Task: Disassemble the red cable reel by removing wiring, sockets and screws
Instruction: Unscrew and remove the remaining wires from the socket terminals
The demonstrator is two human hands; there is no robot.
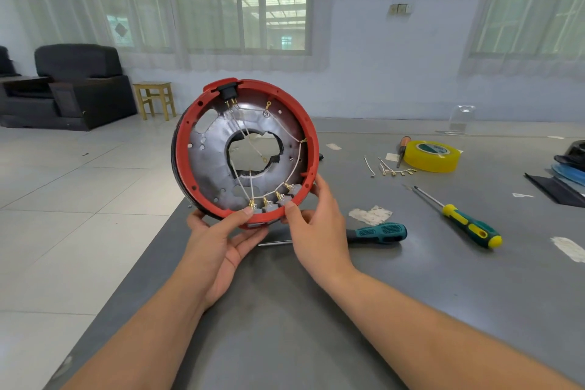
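Both forearms reached forward over the grey tabletop (411, 310), and the hands held the red cable reel (245, 149) upright above its near-left edge, open side facing the camera. The left hand (221, 241) gripped the reel's lower rim, thumb curled over the red edge and fingers wrapped behind it. The right hand (313, 225) gripped the lower right rim, thumb pressed on the inner edge beside the sockets (275, 199) and fingers curled round the outside. Inside the reel, white wiring (294, 168) ran along the dark inner plate from a black switch (228, 92) at the top down to a row of grey sockets with brass terminals at the bottom.

On the tabletop just beyond the right hand lay a teal-handled screwdriver (376, 233), partly hidden by the wrist. Further right lay a yellow-and-green screwdriver (459, 218), tip pointing away. Near the far edge sat a roll of yellow tape (432, 156), an orange-handled tool (402, 150) just beside it, and several loose wire pieces (389, 168) with brass ends. Beyond the tabletop stood a wooden stool (155, 100) and a dark armchair (72, 85).
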